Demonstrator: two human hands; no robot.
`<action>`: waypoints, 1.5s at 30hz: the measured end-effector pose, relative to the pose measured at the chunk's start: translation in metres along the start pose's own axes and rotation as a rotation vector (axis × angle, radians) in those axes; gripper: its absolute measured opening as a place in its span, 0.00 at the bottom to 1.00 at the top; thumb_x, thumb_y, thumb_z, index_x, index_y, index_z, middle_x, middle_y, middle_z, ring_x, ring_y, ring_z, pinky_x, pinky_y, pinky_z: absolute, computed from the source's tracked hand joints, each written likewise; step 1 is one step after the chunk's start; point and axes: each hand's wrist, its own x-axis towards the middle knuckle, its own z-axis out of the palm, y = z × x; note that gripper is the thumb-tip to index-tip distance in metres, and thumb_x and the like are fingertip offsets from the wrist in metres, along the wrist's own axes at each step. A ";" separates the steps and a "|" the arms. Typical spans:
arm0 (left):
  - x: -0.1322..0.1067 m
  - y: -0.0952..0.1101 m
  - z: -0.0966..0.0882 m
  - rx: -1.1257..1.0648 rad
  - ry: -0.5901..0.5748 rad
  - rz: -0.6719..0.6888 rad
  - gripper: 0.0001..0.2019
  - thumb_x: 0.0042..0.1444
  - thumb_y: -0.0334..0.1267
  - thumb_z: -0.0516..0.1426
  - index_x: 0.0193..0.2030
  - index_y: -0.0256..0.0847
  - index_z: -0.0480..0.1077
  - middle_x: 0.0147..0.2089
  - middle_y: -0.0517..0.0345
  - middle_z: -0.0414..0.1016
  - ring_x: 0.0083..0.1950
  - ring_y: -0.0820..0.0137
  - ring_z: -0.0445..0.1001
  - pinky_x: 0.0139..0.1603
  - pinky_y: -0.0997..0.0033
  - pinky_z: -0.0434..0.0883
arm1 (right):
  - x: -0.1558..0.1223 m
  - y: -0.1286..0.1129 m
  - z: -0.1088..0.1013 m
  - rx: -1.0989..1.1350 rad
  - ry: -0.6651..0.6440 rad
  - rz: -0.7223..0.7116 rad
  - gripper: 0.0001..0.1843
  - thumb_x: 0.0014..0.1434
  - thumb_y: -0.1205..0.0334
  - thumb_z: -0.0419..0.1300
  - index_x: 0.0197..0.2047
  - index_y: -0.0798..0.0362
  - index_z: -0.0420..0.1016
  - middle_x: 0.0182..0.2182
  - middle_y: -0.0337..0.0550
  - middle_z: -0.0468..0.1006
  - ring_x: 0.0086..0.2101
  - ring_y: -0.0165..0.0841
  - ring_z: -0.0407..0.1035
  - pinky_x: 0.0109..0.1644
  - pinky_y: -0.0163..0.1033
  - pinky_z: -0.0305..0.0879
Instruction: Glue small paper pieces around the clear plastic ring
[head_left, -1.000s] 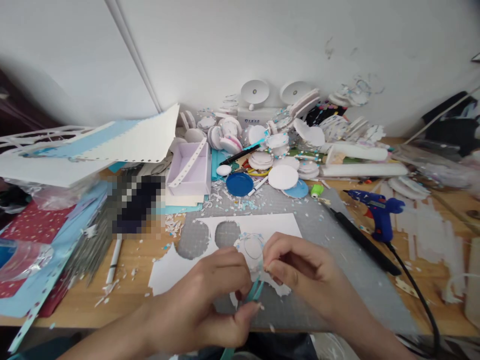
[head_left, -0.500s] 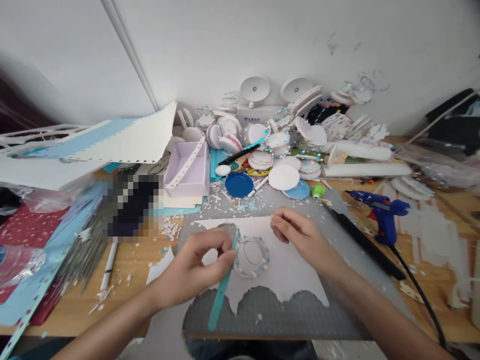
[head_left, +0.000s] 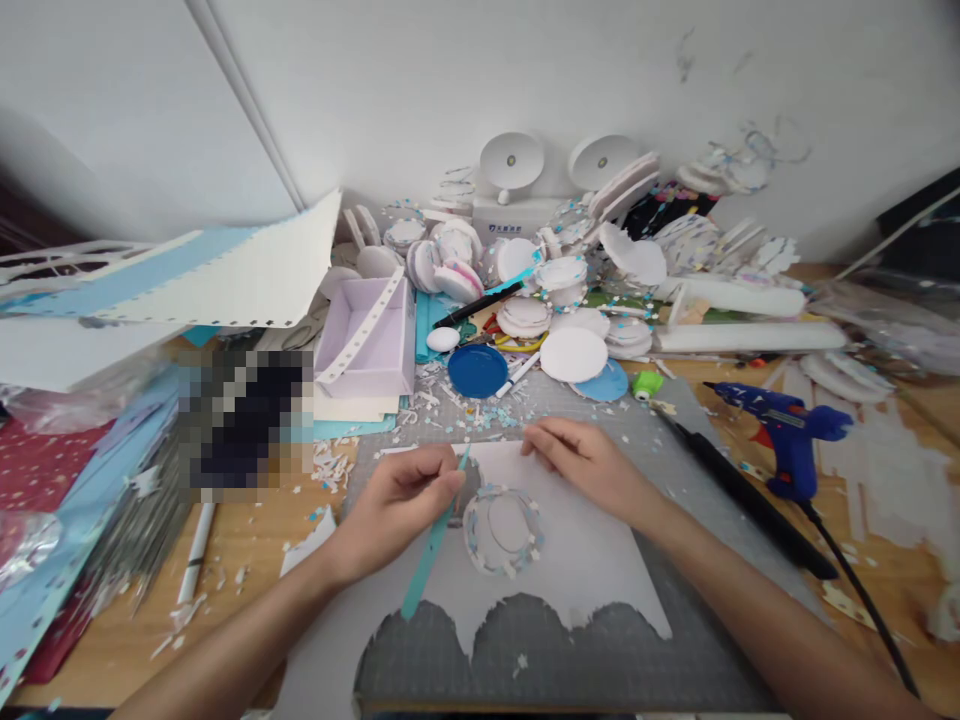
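One left hand [head_left: 411, 500], its thumb and forefinger pinching together; the left forearm [head_left: 277, 600] is slanting in from the lower left. One right hand [head_left: 585, 462], fingers bending and pointing leftward; the right forearm [head_left: 750, 585] is slanting in from the lower right.

Bare forearms [head_left: 247, 625] are seen, smooth and slim, narrowed at the wrists [head_left: 339, 560]; the left hand [head_left: 401, 510] and right hand [head_left: 585, 468] are likewise uncovered, each ended in slender fingers [head_left: 551, 442], with nail detail blurred.
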 end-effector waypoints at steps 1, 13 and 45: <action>-0.001 -0.001 -0.001 -0.010 0.005 0.001 0.17 0.61 0.40 0.49 0.21 0.39 0.57 0.23 0.64 0.55 0.27 0.74 0.55 0.30 0.73 0.54 | 0.000 0.002 -0.002 0.005 0.010 -0.009 0.17 0.63 0.52 0.49 0.32 0.53 0.71 0.23 0.36 0.68 0.26 0.28 0.62 0.30 0.33 0.57; -0.001 0.002 0.011 -0.564 0.238 -0.192 0.15 0.59 0.42 0.55 0.24 0.38 0.71 0.26 0.60 0.67 0.31 0.73 0.63 0.34 0.75 0.61 | -0.019 -0.029 -0.007 -0.335 0.319 -0.683 0.15 0.57 0.63 0.60 0.48 0.51 0.65 0.38 0.44 0.70 0.37 0.32 0.67 0.40 0.39 0.67; 0.009 -0.032 0.001 -0.226 0.489 -0.106 0.19 0.60 0.39 0.50 0.20 0.39 0.70 0.24 0.57 0.68 0.31 0.70 0.63 0.34 0.71 0.61 | -0.005 0.021 0.003 -0.034 0.289 -0.243 0.05 0.57 0.62 0.61 0.36 0.49 0.67 0.36 0.42 0.77 0.39 0.34 0.72 0.45 0.42 0.67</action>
